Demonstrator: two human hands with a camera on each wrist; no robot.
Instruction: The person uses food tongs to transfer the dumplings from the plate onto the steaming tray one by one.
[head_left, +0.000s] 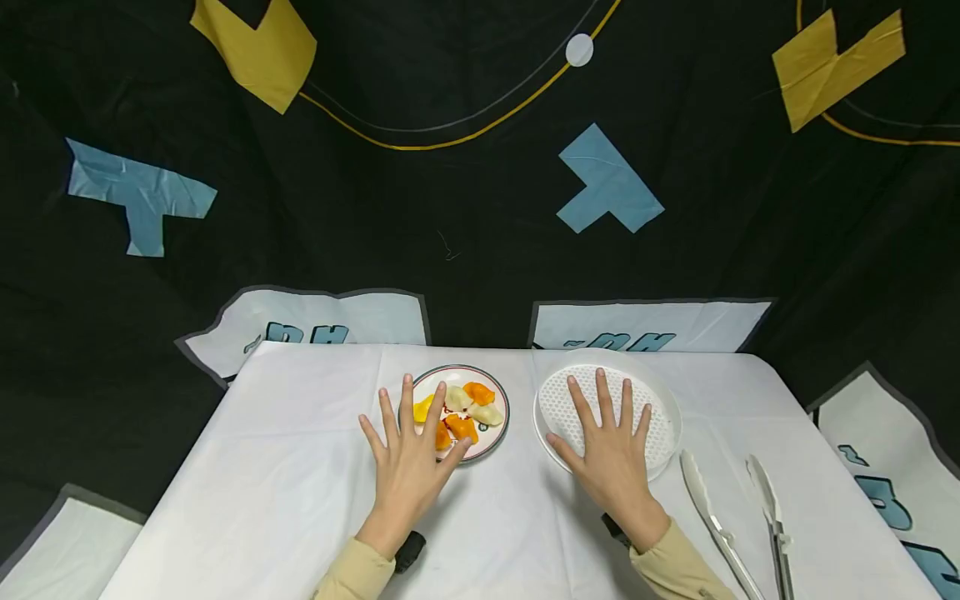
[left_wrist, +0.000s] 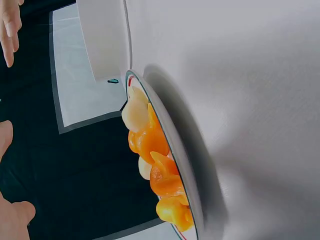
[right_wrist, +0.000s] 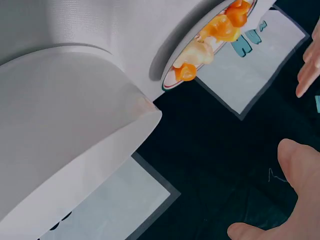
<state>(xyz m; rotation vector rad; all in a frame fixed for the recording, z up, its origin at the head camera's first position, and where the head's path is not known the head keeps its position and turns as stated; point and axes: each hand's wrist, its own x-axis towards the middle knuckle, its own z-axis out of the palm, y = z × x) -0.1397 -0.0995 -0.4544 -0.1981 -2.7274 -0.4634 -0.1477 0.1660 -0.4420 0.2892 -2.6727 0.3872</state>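
My left hand [head_left: 408, 467] hovers with fingers spread, in front of and partly over a small round plate [head_left: 498, 446] with a dark rim and a red line. Several orange, yellow and pale dumplings [head_left: 461, 427] lie on that plate; in the left wrist view, the dumplings [left_wrist: 150, 140] rise above its edge. Over the near part of a round white tray [head_left: 667, 392] with a perforated base [head_left: 558, 400], my right hand [head_left: 615, 462] is held with its fingers apart. Neither hand grips anything. In the right wrist view the tray's smooth side wall [right_wrist: 75, 120] fills the left.
Right of the tray lie two long metal arms with white tips, apparently tongs [head_left: 705, 500], their lower ends cut off by the frame. A white cloth [head_left: 247, 467] covers the table. Behind it hangs a black backdrop [head_left: 375, 225] with blue, yellow and white patches.
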